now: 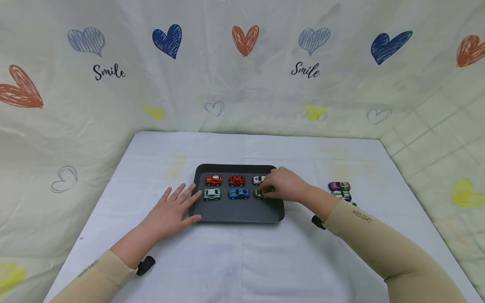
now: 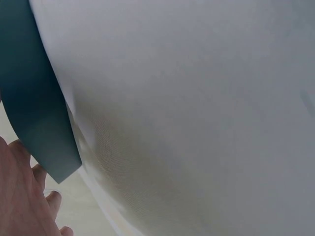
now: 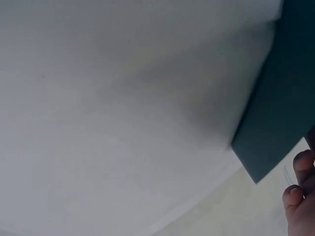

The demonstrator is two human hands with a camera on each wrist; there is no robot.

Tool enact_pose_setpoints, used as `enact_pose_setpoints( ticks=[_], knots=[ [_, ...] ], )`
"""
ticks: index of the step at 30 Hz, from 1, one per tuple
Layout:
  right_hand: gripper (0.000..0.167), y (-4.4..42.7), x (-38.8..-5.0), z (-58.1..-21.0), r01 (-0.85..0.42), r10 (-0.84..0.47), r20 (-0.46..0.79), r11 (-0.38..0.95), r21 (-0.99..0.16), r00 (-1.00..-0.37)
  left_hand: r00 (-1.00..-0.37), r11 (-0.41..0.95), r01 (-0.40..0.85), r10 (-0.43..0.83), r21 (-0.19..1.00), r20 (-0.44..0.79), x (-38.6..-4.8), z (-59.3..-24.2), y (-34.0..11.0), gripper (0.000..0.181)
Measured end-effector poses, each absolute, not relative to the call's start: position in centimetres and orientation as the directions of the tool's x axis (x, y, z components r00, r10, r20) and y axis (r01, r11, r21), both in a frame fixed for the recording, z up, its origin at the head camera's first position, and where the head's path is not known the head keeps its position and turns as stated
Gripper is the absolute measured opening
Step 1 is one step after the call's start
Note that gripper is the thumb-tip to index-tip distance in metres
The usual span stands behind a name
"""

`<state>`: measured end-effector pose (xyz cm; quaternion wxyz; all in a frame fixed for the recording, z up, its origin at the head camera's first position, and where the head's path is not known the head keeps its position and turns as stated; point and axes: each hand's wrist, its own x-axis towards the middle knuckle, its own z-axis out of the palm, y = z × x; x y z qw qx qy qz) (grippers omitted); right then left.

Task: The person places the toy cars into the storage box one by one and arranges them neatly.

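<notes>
A dark grey tray (image 1: 242, 213) holds small toy cars in two rows. Its back row has a red car with a white patch (image 1: 214, 180), another red car (image 1: 236, 180) and a white car (image 1: 258, 180). In front are a pale green car (image 1: 211, 194), a blue car with dark stripes (image 1: 238, 193) and a green camouflage car (image 1: 259, 194). My right hand (image 1: 286, 185) reaches over the tray's right side and pinches the camouflage car, partly covering it. With fingers spread, my left hand (image 1: 170, 212) touches the tray's left edge. Both wrist views show mainly tray wall and cloth.
Right of the tray, a purple car (image 1: 339, 186) and a white-and-green car (image 1: 342, 195) lie on the white tablecloth (image 1: 242, 261). Another car there is mostly hidden by the right sleeve (image 1: 379, 235). A curtain printed with hearts (image 1: 245, 41) hangs behind the table.
</notes>
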<state>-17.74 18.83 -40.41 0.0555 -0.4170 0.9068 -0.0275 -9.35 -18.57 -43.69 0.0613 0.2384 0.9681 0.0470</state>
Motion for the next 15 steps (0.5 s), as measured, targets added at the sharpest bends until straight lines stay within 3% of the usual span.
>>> enact_pose_setpoints(
  ticks=[9, 15],
  knots=[
    [0.028, 19.5, -18.0, -39.0, -0.770, -0.781, 0.017, 0.612, -0.180, -0.624, -0.880, 0.884, 0.452, 0.464, 0.122, -0.101, -9.3, -43.8, -18.6, 0.080],
    [0.029, 20.4, -18.0, -38.2, -0.753, -0.763, 0.040, 0.627, -0.201, -0.646, -0.880, 0.884, 0.452, 0.464, 0.121, -0.105, -9.3, -43.6, -18.5, 0.080]
  ],
)
